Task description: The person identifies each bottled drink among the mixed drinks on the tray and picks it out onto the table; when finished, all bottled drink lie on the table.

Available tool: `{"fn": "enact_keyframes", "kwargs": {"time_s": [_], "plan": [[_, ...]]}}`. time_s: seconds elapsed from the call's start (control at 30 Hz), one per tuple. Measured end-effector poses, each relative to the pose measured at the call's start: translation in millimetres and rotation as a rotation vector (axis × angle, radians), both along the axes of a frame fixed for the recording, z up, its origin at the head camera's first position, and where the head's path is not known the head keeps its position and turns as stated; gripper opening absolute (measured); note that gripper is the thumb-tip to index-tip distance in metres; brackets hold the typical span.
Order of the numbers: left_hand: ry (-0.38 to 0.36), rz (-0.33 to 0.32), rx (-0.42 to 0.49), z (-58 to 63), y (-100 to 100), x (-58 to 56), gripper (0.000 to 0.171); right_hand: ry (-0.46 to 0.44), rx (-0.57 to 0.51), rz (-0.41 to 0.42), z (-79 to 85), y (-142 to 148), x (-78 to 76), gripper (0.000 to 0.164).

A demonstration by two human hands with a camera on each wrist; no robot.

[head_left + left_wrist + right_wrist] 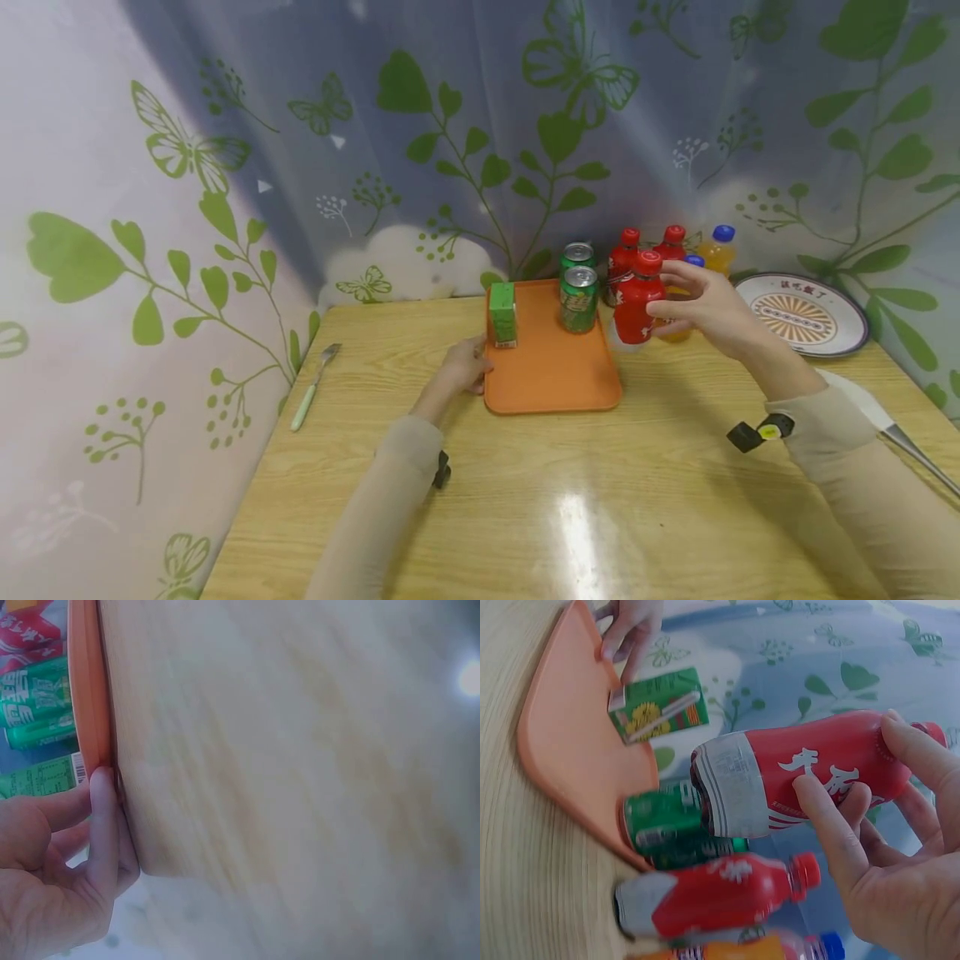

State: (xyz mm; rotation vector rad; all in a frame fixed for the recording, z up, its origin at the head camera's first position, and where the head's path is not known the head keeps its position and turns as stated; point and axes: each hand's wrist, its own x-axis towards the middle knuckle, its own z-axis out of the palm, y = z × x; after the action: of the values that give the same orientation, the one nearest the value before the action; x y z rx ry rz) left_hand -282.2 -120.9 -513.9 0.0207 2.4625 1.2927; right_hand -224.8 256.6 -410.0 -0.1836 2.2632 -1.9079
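Observation:
My left hand (462,367) pinches the left rim of an orange tray (553,383) between thumb and fingers; the left wrist view shows this grip close up. My right hand (708,308) holds a red-labelled drink bottle (817,769), raised beside the tray's right edge. On the tray, a green juice box (503,314) stands at the left. A green can (579,304) stands at the right, with a second green can (577,252) behind it, its base hidden. Two more red bottles (621,265) stand just right of the tray.
Orange-drink bottles with blue caps (718,248) stand behind my right hand, partly hidden. Farther right lie a patterned plate (843,325) and a white utensil (855,398) with a metal handle. A green-handled fork (315,387) lies at the left. A patterned curtain (465,150) hangs behind the table.

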Motion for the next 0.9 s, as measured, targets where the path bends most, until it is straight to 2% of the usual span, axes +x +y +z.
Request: {"fn": "enact_keyframes", "kwargs": {"time_s": [0.37,0.47,0.67,0.9], "plan": [[-0.031,0.008,-0.008,0.8,0.8,0.1,0.065,-0.025,-0.005,-0.042,-12.5,49.7,11.0,0.084],[-0.031,0.007,-0.009,0.4,1.1,0.1,0.065,-0.009,-0.011,-0.063,-19.6,65.1,12.6,0.079],[-0.028,0.017,-0.016,-0.1,1.4,1.0,0.066,0.032,-0.097,-0.126,-33.5,89.1,14.1,0.068],[-0.024,0.019,-0.004,0.8,2.4,2.2,0.067,0.055,-0.015,-0.234,-43.2,105.7,9.1,0.075]]}}
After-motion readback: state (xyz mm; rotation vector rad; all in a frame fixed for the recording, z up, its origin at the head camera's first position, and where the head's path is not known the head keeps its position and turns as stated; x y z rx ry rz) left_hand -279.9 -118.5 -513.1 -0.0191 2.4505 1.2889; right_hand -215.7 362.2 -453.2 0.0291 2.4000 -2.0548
